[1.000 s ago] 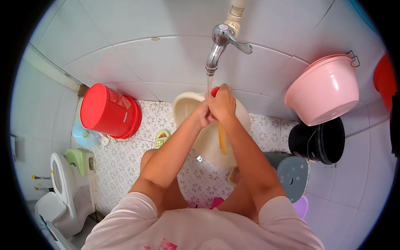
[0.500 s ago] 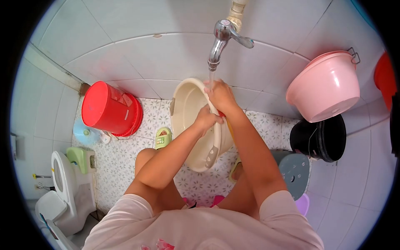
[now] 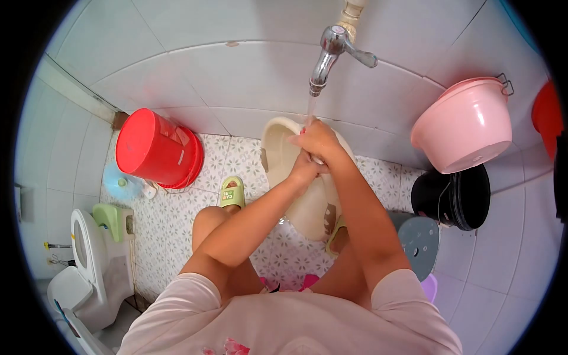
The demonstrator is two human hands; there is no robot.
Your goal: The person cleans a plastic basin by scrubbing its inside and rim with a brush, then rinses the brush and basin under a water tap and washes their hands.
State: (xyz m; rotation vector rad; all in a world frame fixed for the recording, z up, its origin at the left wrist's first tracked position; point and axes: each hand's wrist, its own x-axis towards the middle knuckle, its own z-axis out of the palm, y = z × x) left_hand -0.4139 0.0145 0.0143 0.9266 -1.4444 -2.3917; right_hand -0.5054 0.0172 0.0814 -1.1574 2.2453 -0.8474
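A cream plastic basin (image 3: pixel 313 207) stands tilted between my legs, under a running metal tap (image 3: pixel 329 56). My left hand (image 3: pixel 306 170) is closed at the basin's rim, with its fingers curled under my right wrist. My right hand (image 3: pixel 318 141) is in the stream of water (image 3: pixel 311 109) at the upper part of the basin, its fingers bent. A small patch of red shows at its fingertips, but what it belongs to is hidden. Some water lies on the floor at the basin's lower left edge.
A red bucket (image 3: pixel 151 148) stands at left, near a white toilet (image 3: pixel 97 266). At right, a pink bucket (image 3: pixel 467 124) hangs on the wall above a black bucket (image 3: pixel 455 198). A grey stool (image 3: pixel 419 245) is beside my right leg. I wear green slippers (image 3: pixel 232 192).
The basin has turned and tipped rightward, and its inside shows less. Both hands have shifted slightly right and closer together. Water now shows on the floor by the basin.
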